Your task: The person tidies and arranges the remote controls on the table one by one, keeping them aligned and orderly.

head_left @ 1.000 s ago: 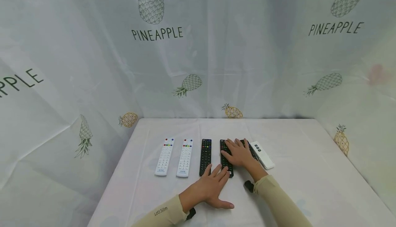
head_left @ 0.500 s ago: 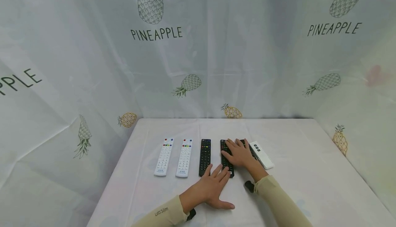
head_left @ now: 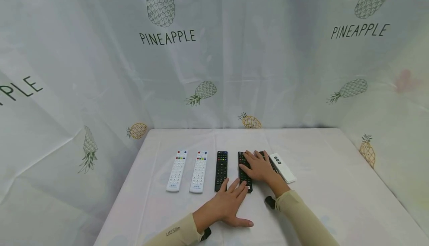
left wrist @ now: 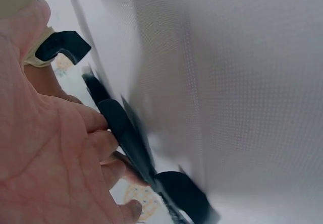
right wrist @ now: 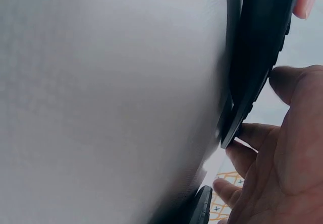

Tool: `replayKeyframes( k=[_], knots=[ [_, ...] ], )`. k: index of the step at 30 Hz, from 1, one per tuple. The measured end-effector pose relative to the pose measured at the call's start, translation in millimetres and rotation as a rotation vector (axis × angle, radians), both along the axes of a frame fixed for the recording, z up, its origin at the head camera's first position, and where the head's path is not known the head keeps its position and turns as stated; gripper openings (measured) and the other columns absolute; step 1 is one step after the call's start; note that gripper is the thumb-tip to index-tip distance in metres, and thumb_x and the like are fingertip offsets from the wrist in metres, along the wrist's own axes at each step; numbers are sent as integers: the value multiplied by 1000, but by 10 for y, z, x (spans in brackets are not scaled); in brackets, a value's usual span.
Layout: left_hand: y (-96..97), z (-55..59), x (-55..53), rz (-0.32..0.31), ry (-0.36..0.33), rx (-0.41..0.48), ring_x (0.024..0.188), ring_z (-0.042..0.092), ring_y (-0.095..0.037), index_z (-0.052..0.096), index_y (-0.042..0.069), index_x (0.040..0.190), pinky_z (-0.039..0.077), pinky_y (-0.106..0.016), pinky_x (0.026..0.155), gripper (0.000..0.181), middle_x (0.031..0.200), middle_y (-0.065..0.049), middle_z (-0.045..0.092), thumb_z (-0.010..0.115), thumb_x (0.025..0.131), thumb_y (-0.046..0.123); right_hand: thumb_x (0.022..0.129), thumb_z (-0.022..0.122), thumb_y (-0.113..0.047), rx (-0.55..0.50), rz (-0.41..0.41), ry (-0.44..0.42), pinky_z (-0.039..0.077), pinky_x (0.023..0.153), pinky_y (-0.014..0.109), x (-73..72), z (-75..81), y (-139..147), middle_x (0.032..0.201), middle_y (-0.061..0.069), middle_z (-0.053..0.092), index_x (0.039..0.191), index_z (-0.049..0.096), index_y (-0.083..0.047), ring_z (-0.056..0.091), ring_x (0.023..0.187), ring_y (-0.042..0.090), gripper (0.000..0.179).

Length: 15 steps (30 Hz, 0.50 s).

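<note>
In the head view, my left hand (head_left: pixel 228 205) lies palm down with fingers spread. Its fingertips reach the near ends of the left black remote control (head_left: pixel 221 168) and the middle black remote control (head_left: pixel 245 181). My right hand (head_left: pixel 260 168), fingers also spread, lies across the middle remote and a third black remote control (head_left: pixel 262 153), which it mostly covers. The right wrist view has the right hand's fingertips at the button side of a black remote control (right wrist: pixel 260 42). Dark remotes (left wrist: pixel 128 135) show edge-on beyond the left palm in the left wrist view.
Two white remote controls stand in the row at the left, the outer one (head_left: pixel 176 171) and the inner one (head_left: pixel 199 172). A white remote with few buttons (head_left: pixel 282 168) lies tilted right of the right hand. A pineapple-print cloth (head_left: pixel 268 71) hangs behind the white-covered table (head_left: pixel 161 216).
The head view has drifted very slightly, so the scene sits a little further left. Both hands and the remotes keep their places relative to each other.
</note>
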State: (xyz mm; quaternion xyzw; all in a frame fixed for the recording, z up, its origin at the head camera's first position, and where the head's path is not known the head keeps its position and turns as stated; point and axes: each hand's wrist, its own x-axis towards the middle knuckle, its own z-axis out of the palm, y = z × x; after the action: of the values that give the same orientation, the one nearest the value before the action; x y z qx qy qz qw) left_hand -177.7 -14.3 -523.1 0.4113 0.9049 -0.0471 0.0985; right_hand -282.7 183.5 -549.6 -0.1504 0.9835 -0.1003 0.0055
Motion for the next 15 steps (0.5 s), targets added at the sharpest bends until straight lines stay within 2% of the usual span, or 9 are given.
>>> replayKeyframes(
  k=[15],
  knots=[
    [-6, 1, 22, 13, -20, 22, 155, 12, -22, 20, 20, 159, 15, -57, 121, 103, 167, 1, 14, 27, 83, 89, 101, 41, -54, 2, 4, 0, 9, 117, 68, 14, 0, -35, 158, 8, 39, 152, 40, -14, 30, 145, 44, 65]
  ],
)
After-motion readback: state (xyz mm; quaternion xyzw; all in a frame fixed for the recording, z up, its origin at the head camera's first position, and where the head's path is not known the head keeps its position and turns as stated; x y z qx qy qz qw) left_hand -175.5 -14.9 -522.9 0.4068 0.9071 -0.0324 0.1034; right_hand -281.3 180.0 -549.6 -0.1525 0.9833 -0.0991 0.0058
